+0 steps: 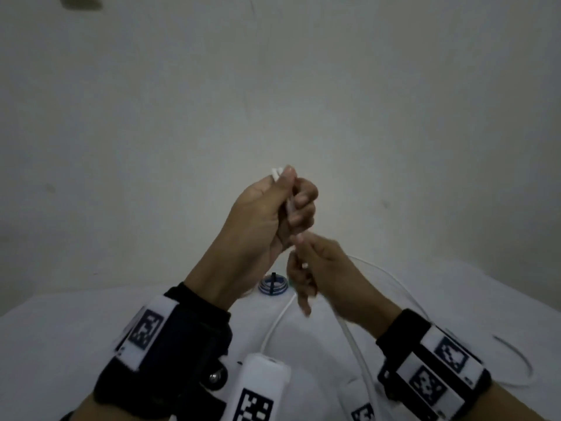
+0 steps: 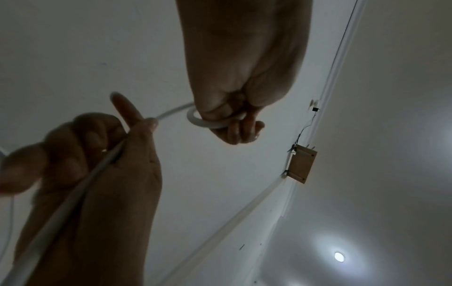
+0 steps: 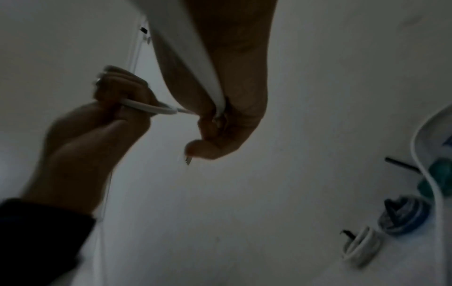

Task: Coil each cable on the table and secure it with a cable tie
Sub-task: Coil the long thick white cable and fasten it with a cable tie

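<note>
Both hands, left hand (image 1: 267, 214) and right hand (image 1: 315, 268), gripped a white cable (image 1: 277, 323) above the white-covered table (image 1: 60, 344), before a plain wall (image 1: 273, 86).

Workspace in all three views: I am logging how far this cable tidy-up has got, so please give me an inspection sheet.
Surface: white table, dimly lit.
Job's things: white cable partly looped in the left hand, the rest trailing to the table; blue coil and white coil lie there, each with a black tie.
Clutter: a teal thing beside the blue coil, too blurred to name.
Hands: left hand grips the loops; right hand pinches the cable below it.
Cables: another white strand curves at the right edge.
Surroundings: plain wall, wall box, ceiling lamp.
</note>
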